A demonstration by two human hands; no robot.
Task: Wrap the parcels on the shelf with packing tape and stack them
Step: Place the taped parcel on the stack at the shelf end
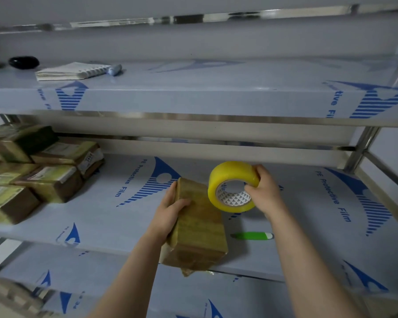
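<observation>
The left hand (pixel 170 211) grips a taped parcel (pixel 200 230) over the front edge of the middle shelf (pixel 97 216). At the parcel's 2 o'clock, the right hand (pixel 263 191) holds a yellow tape roll (pixel 230 177). A green tool (pixel 253 236) lies at its 3 o'clock, and the stacked parcels (pixel 32 177) sit at 9 o'clock.

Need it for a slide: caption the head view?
Left hand grips a parcel at the shelf; right hand holds a tape roll beside it; more parcels stacked left.

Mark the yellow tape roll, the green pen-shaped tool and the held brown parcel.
Yellow tape roll (pixel 223 173), head view, outer band.
Green pen-shaped tool (pixel 251 235), head view, mid body.
Brown taped parcel (pixel 200 226), head view, top face.
</observation>
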